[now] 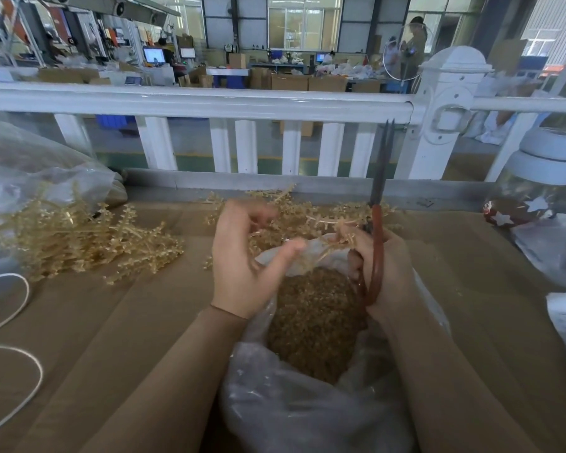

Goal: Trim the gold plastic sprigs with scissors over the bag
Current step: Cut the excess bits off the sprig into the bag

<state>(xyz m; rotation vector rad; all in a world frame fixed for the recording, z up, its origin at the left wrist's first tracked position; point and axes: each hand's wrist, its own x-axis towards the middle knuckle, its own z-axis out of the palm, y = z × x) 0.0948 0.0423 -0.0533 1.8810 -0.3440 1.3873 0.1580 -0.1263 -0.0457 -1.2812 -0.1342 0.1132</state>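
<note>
Gold plastic sprigs (89, 243) lay in 2 loose piles on the brown cardboard table top (144, 322), left & behind the hands. Right hand (386, 273) curled round 1 pair of red-handled scissors (378, 230), blades up, pinching a small sprig bit (343, 235). Left hand (245, 259) was spread, fingers blurry, over the clear plastic bag (307, 413) of gold trimmings. White fence (209, 106) stood behind.

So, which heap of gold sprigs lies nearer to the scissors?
The smaller heap behind the hands, beside the scissors held by the right hand; the bigger heap lies far left.
</note>
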